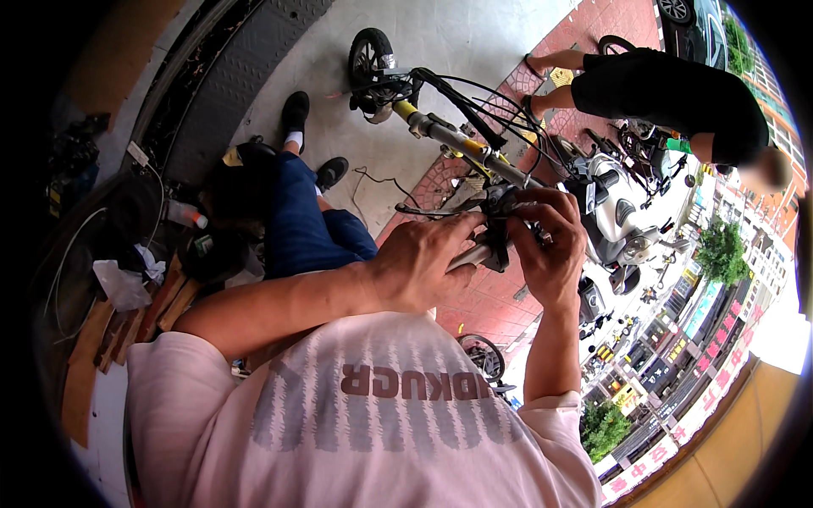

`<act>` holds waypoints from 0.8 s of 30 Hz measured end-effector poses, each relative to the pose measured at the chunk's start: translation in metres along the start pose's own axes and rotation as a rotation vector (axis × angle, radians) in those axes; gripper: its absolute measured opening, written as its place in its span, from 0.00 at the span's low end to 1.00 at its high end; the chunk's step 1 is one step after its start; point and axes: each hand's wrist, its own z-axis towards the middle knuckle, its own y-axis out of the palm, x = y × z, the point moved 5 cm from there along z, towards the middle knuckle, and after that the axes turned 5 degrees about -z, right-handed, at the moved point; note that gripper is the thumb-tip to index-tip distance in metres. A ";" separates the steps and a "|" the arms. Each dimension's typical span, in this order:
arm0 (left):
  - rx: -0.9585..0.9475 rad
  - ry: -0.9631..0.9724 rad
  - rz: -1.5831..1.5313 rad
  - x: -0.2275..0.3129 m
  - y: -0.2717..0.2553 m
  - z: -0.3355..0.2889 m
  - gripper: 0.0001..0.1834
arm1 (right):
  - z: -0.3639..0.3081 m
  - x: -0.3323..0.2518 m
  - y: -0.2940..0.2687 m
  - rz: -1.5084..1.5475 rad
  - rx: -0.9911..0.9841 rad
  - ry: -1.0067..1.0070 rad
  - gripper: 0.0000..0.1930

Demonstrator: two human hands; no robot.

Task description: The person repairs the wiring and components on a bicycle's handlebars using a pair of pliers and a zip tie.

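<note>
In front of me is a small-wheeled scooter or folding bike, with its yellow and grey stem (457,140) running from the front wheel (366,63) to the handlebar (471,257). My left hand (428,262) is closed around the silver bar, its fingers beside a black fitting (497,245). At the other side of that fitting, my right hand (550,241) has its fingers bent together against it. Whatever lies between the right fingertips is hidden. Black cables (474,103) loop loosely from the wheel end toward my hands.
A person in black (669,97) bends over near parked bikes at the right. A white motor scooter (622,207) stands beyond my right hand. To the left are wooden boards (89,372), a white plastic bag (123,284) and a thin cord. Someone's jeans-clad legs (301,212) extend across the floor.
</note>
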 end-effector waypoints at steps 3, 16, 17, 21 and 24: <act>-0.072 -0.056 0.025 -0.002 0.001 0.002 0.31 | -0.006 -0.016 0.002 -0.052 0.058 -0.088 0.06; -0.037 -0.197 -0.448 -0.013 -0.005 -0.005 0.23 | -0.038 -0.049 0.018 -0.185 -0.086 -0.127 0.19; -0.037 -0.293 -0.548 -0.017 -0.004 -0.006 0.22 | -0.037 -0.049 0.017 -0.185 -0.075 -0.128 0.19; -0.097 -0.420 -0.481 -0.034 0.003 -0.011 0.20 | -0.042 -0.043 0.018 -0.145 -0.036 -0.106 0.18; -0.134 -0.493 -0.417 -0.039 0.005 -0.016 0.22 | -0.048 -0.037 0.019 -0.103 -0.011 -0.092 0.19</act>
